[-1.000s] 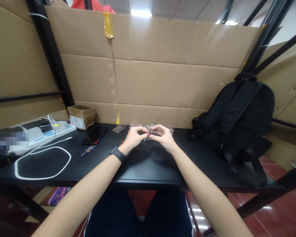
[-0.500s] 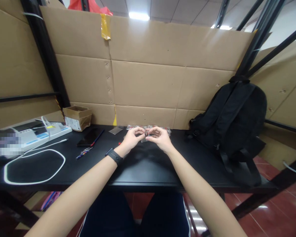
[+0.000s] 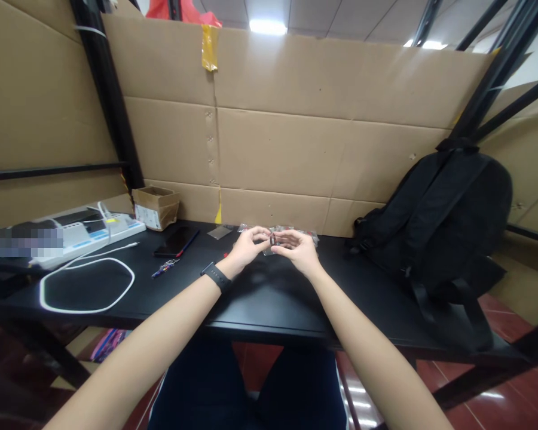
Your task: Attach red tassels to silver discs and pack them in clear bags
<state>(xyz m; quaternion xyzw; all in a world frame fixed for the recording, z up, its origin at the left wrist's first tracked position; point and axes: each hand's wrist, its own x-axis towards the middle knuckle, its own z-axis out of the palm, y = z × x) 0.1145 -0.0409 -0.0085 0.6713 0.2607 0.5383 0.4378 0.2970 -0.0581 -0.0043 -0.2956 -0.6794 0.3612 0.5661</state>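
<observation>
Between my two hands, above the black tabletop [image 3: 269,298], is a small dark ring-like piece [image 3: 273,239]; its exact kind is too small to make out. My left hand [image 3: 250,246] pinches it from the left, with a black watch [image 3: 216,276] on that wrist. From the other side, the fingers and thumb of my right hand [image 3: 299,251] close on the same piece. Behind the fingers lie clear plastic packets [image 3: 312,235] with red marks, partly hidden by my hands. A small flat clear packet [image 3: 220,232] rests left of them.
To the left are a phone [image 3: 176,241], a bunch of keys [image 3: 165,268], a white cable [image 3: 133,280], a power strip [image 3: 89,242] and an open cardboard box [image 3: 156,209]. A black backpack [image 3: 457,227] stands at right. A cardboard wall [image 3: 273,149] closes the back.
The whole view has shifted, so the scene sits further right. Both hands still hold the small piece, which now shows more of its round outline.
</observation>
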